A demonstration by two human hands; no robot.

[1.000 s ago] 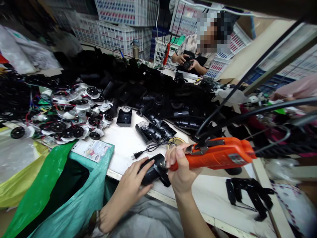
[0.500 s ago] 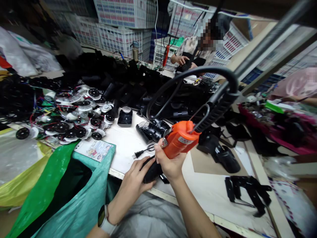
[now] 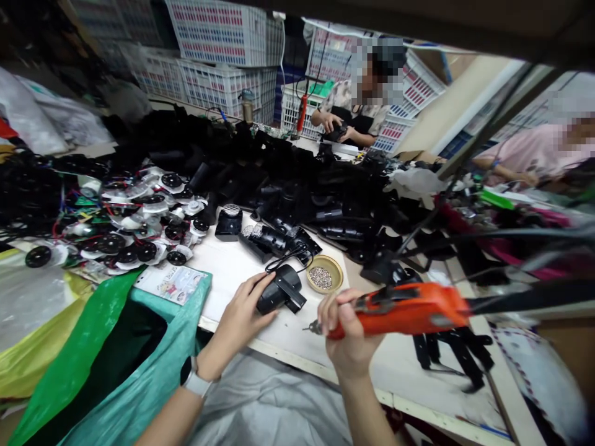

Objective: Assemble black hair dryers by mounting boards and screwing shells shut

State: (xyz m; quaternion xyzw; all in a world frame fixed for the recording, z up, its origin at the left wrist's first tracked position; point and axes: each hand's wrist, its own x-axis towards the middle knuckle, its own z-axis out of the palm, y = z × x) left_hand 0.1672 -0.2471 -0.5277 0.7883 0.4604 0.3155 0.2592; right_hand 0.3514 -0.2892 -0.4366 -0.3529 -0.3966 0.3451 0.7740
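Note:
My left hand [image 3: 244,316] is closed around a black hair dryer body [image 3: 279,289] at the front of the white table, with its short handle part pointing right and a thin black cord behind it. In my right hand [image 3: 346,328] is an orange electric screwdriver [image 3: 413,310], tilted nearly level, its bit pointing left and apart from the hair dryer body. Just behind, a round yellowish dish [image 3: 340,272] holds many small screws [image 3: 320,278].
Fan motors [image 3: 139,223] with wires lie heaped at left, and black housings [image 3: 260,161] are piled along the back. Black handle parts [image 3: 458,353] lie at right. Green sacking [image 3: 116,347] hangs at the front left. A co-worker [image 3: 353,111] sits opposite.
The screwdriver has swung from upright over the black body to nearly level at the right. The hair dryer body has turned in my left hand, and the screw dish now shows.

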